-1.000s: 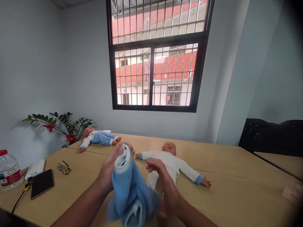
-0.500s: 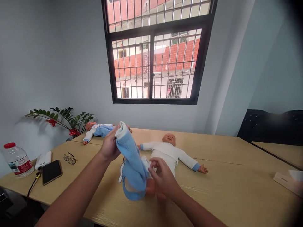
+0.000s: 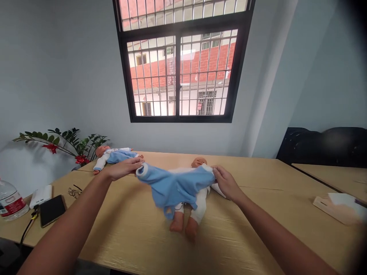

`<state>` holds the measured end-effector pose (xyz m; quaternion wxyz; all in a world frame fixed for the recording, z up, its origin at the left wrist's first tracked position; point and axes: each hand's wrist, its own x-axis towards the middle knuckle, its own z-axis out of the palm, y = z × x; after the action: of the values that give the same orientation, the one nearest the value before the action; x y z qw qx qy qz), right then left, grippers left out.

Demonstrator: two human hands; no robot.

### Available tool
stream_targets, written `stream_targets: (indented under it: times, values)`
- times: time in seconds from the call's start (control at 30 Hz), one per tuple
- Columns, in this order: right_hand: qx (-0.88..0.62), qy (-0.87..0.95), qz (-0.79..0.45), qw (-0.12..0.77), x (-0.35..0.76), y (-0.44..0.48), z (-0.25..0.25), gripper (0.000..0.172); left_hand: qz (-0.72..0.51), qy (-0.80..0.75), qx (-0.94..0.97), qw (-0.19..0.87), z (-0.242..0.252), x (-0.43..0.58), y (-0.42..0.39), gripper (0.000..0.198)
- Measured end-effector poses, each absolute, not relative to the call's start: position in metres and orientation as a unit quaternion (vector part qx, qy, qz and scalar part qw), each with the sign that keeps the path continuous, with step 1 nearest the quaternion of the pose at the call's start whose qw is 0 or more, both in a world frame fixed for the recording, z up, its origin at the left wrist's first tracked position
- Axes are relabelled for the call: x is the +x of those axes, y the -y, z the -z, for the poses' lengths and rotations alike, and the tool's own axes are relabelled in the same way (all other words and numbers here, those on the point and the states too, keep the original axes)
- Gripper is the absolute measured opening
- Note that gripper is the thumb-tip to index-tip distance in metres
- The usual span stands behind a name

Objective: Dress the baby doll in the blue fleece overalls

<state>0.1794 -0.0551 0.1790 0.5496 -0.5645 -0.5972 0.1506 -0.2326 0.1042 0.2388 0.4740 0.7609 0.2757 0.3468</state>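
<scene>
Stretched between my two hands is a pair of light blue doll overalls [image 3: 174,187], with white cuffs at the leg ends and a strap loop hanging down. My left hand [image 3: 126,169] pinches one cuffed leg end, and my right hand [image 3: 227,182] grips the other. Behind the garment a baby doll [image 3: 200,208] in white clothes lies on its back, head toward the window and bare feet toward me. The overalls hide most of its torso and arms.
A second doll [image 3: 119,154] in blue and white lies at the table's far left, by a plant [image 3: 74,145]. Along the left are glasses [image 3: 75,192], a phone [image 3: 52,211], a white power bank [image 3: 41,196] and a bottle [image 3: 11,202]. A wooden piece [image 3: 329,210] lies at right.
My right hand has moved up and right and now holds the second leg end. The overalls have gone from hanging upright at left to spread sideways over the doll.
</scene>
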Motion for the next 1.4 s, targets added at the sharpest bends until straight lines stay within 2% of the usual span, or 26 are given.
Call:
stream_targets:
  times: [0.07, 0.23, 0.37, 0.43, 0.53, 0.57, 0.63, 0.8, 0.93, 1.03, 1.13, 1.2, 1.3, 1.4]
  values:
    - [-0.587, 0.591, -0.088, 0.546, 0.185, 0.042, -0.201, 0.039, -0.333, -0.296, 0.771, 0.455, -0.251, -0.204, -0.112, 0.041]
    - [-0.519, 0.641, 0.157, 0.543, 0.184, 0.051, -0.256, 0.025, -0.459, -0.241, 0.759, 0.393, -0.277, -0.162, -0.099, 0.038]
    - [-0.447, 0.723, 0.268, 0.453, 0.176, 0.118, -0.231, 0.015, -0.387, -0.177, 0.830, 0.360, -0.247, -0.173, -0.053, 0.028]
    - [-0.439, 0.777, 0.235, 0.386, 0.170, 0.158, -0.197, 0.019, -0.312, -0.173, 0.860, 0.364, -0.217, -0.182, -0.025, 0.026]
    - [-0.430, 0.859, 0.062, 0.272, 0.158, 0.208, -0.144, 0.011, -0.134, -0.134, 0.895, 0.403, -0.168, -0.195, 0.009, 0.018]
    - [-0.451, 0.857, 0.005, 0.248, 0.154, 0.219, -0.131, 0.009, -0.074, -0.104, 0.898, 0.422, -0.154, -0.197, 0.016, 0.020]
    - [-0.492, 0.835, -0.076, 0.235, 0.149, 0.230, -0.112, 0.008, -0.035, -0.064, 0.894, 0.442, -0.133, -0.198, 0.019, 0.023]
    - [-0.547, 0.766, -0.135, 0.310, 0.147, 0.185, -0.107, 0.026, -0.148, -0.100, 0.910, 0.374, -0.110, -0.160, -0.024, 0.023]
    - [-0.585, 0.735, -0.116, 0.323, 0.140, 0.100, -0.114, 0.029, -0.276, -0.136, 0.910, 0.279, -0.098, -0.103, -0.065, 0.035]
    - [-0.616, 0.732, -0.063, 0.283, 0.129, 0.051, -0.106, 0.032, -0.268, -0.124, 0.924, 0.242, -0.089, -0.070, -0.080, 0.055]
    - [-0.624, 0.732, -0.025, 0.271, 0.120, 0.034, -0.091, 0.026, -0.229, -0.139, 0.939, 0.217, -0.081, -0.060, -0.082, 0.044]
    - [-0.606, 0.731, -0.017, 0.314, 0.119, 0.035, -0.081, 0.021, -0.226, -0.133, 0.941, 0.212, -0.079, -0.065, -0.080, 0.042]
    - [-0.568, 0.726, -0.024, 0.387, 0.121, 0.042, -0.075, 0.016, -0.227, -0.086, 0.942, 0.232, -0.080, -0.076, -0.072, 0.052]
    - [-0.588, 0.669, -0.069, 0.448, 0.124, 0.050, -0.079, 0.023, -0.197, -0.091, 0.942, 0.254, -0.078, -0.082, -0.060, 0.066]
